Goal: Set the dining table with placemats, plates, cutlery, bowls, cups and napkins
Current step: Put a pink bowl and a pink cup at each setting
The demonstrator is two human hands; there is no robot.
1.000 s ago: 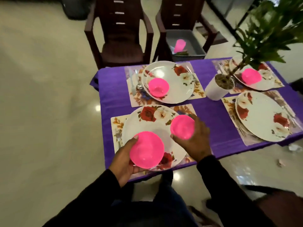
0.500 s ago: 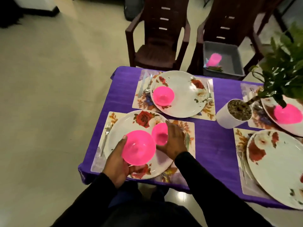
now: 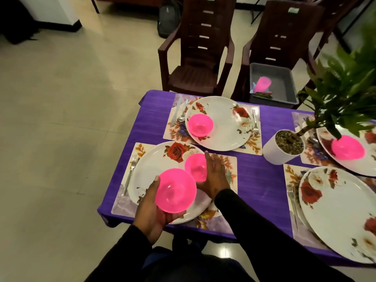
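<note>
A single head-worn wide-angle camera looks forward and steeply down from close above the purple table (image 3: pixel 258 180), its near edge toward 6 o'clock, chairs (image 3: pixel 195 58) toward 12 (edges bow outward); there is no second view to overlap.

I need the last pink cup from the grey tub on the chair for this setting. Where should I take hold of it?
Grip the pink cup around its side wall, reaching down from above through the open top of the grey tub. It seems to lie tilted on its side, so the wall is exposed, while the tub's walls block a sideways approach.
</note>
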